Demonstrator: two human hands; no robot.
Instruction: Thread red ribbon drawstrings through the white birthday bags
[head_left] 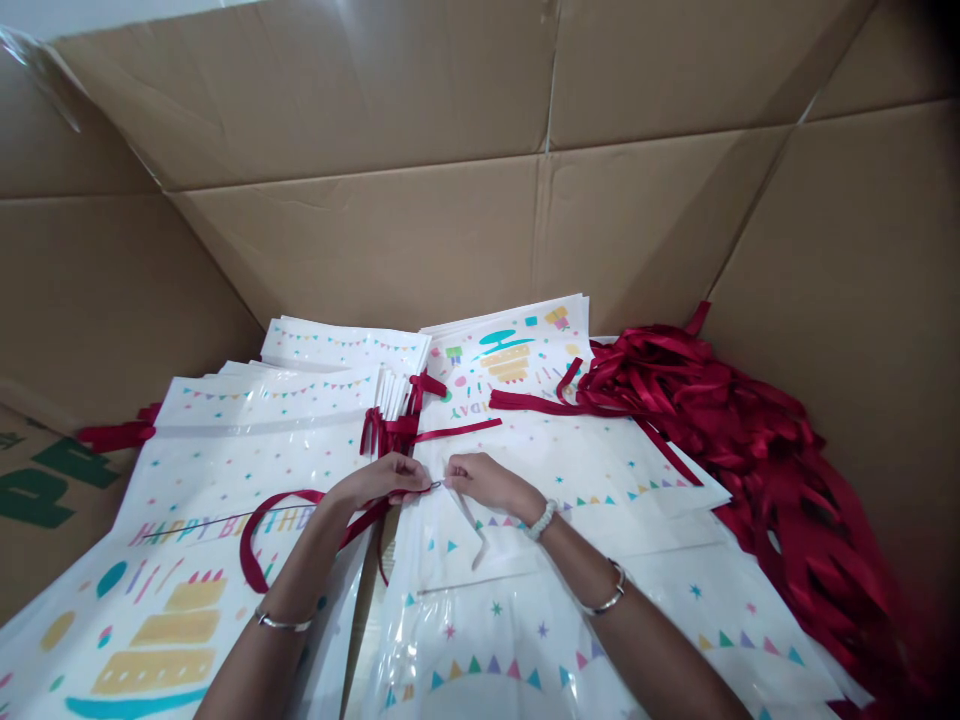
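My left hand [386, 478] is closed in a pinch on a long thin metal rod [217, 521]. The rod's small hooked end [436, 485] sticks out between my two hands. A dark red ribbon [257, 535] loops from under my left hand and wrist. Close by on the right, my right hand [487, 482] pinches at the hooked end; what its fingertips hold is too small to make out. Beneath it lies a white printed bag [525, 555] with coloured bunting and stars. A narrow pale strip [474, 535] curls down below my right fingers.
Stacked white "Happy Birthday" bags [247, 445] with red ribbon ties [394, 432] lie on the left. More printed bags [510, 355] lie at the back. A large heap of red ribbons [720, 410] fills the right side. Tall cardboard walls [375, 240] enclose the back and sides.
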